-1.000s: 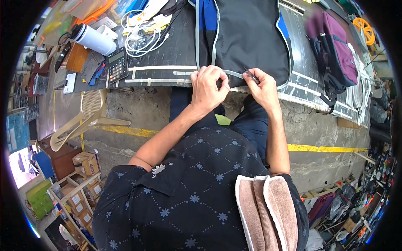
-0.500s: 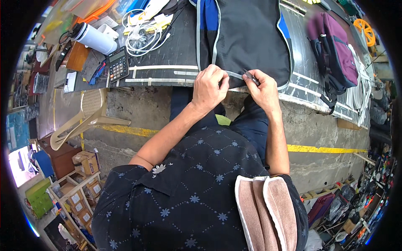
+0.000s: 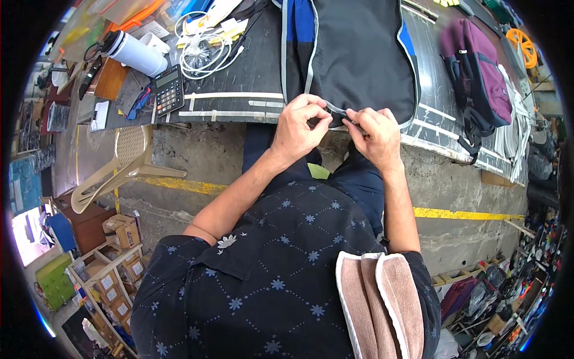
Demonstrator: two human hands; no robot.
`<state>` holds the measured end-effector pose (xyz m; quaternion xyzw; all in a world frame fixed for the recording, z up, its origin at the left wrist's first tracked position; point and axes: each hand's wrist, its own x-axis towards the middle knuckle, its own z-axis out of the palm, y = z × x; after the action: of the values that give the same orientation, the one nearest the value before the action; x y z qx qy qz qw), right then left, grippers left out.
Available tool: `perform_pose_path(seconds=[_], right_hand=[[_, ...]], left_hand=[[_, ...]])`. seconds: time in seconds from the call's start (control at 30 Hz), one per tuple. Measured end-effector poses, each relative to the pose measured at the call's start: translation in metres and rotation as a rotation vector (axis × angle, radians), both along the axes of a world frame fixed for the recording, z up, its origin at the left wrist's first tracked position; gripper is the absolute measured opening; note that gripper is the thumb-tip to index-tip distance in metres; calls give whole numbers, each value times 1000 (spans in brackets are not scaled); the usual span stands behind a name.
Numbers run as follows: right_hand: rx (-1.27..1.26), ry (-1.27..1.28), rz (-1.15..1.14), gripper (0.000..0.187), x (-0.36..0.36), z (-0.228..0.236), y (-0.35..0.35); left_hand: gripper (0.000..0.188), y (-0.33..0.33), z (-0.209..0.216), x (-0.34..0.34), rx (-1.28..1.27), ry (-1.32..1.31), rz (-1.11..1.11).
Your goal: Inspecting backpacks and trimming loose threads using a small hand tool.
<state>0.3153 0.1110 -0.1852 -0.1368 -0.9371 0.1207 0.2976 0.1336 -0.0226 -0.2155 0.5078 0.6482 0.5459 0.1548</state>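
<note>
A black fabric panel [image 3: 359,54] with blue parts lies over the front edge of the table. Grey binding tape [image 3: 336,109] runs along its borders. At its near edge, my left hand [image 3: 299,128] pinches the binding between thumb and fingers. A short way to the right, my right hand [image 3: 378,136] grips the same edge, its thumb and fingertips close together. A short stretch of tape shows between the two hands. Whether a small tool is still tucked in my right hand cannot be seen.
A calculator [image 3: 170,93], a white bottle [image 3: 134,54] and a coiled white cable [image 3: 200,57] occupy the table's left. On the right lies a purple backpack [image 3: 487,78]. A beige plastic chair [image 3: 128,155] stands left of the table. A brown towel [image 3: 382,305] hangs over my shoulder.
My right hand has shifted slightly and turned, its fingers now on the tape edge. The small dark pointed tool seen in it before no longer shows. My left hand stays at the edge.
</note>
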Motion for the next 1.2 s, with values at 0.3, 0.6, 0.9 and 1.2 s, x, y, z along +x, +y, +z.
perform_pose_path(seconds=[0.3, 0.6, 0.9, 1.2], right_hand=[[54, 35, -3, 14, -7, -8, -3], [69, 4, 12, 13, -7, -1, -4], [85, -16, -14, 15, -8, -6, -4], [150, -52, -1, 14, -6, -3, -2]], left_hand=[[8, -2, 5, 1, -39, -5, 0], [7, -1, 4, 2, -36, 17, 7], [7, 0, 2, 2, 0, 73, -1], [8, -1, 3, 2, -21, 59, -2]])
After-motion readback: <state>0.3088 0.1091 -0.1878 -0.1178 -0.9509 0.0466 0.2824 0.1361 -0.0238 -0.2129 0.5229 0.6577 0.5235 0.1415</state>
